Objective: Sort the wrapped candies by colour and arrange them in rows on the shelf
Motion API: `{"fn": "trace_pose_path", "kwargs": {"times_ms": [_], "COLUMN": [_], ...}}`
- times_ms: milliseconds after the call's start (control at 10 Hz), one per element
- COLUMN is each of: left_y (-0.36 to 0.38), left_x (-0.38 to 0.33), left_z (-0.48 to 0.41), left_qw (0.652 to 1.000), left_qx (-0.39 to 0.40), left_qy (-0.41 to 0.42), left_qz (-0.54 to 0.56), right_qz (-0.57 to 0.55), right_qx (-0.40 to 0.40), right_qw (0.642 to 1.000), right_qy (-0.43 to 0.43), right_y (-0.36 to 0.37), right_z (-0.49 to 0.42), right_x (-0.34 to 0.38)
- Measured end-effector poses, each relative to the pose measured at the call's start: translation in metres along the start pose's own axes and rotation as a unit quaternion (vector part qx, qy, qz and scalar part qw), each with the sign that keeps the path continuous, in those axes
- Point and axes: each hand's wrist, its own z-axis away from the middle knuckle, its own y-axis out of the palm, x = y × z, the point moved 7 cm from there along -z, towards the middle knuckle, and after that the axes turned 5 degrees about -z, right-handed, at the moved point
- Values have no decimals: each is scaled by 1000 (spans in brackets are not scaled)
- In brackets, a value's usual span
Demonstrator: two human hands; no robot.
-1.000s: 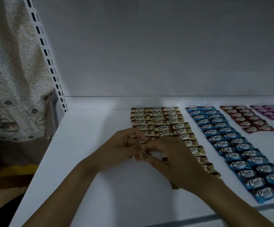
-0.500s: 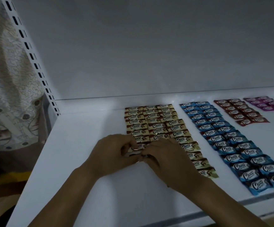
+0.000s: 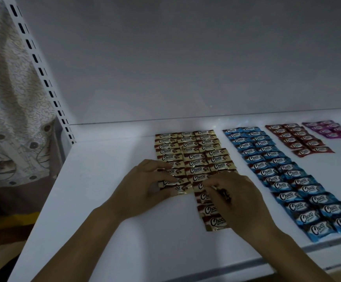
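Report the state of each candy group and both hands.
gold candies: three flat rows, left one shorter
blue candies: two long flat rows
red candies: two short flat rows
purple candies: flat rows, partly cropped
left hand: pinching one gold candy
right hand: curled, pinching a gold candy

— What lies on the white shelf (image 3: 108,180)?
— Candies, flat, in rows by colour; gold candies (image 3: 194,157) in three rows on the left; blue candies (image 3: 277,176) in two long rows just beside them.
— And further right?
— Red candies (image 3: 300,139) in two short rows at the back; purple candies (image 3: 332,130) beside those, cut off by the picture's edge.
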Motion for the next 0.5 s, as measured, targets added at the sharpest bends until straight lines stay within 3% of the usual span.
{"fn": "trace_pose_path", "kwargs": {"times_ms": [300,500], "left_y": [6,-8], "left_x": [-9,-23], "left_z": [1,-14], "left_qw": [999,998], "left_qx": [6,-24], "left_qy": [42,-5], "left_qz": [1,-57], "right_qz": [2,-207], "right_qx": [5,-70], "right_qw": [1000,976], "right_qy": [13,-1], "right_y": [-7,-74], "right_z": [15,17], "right_x": [3,29]}}
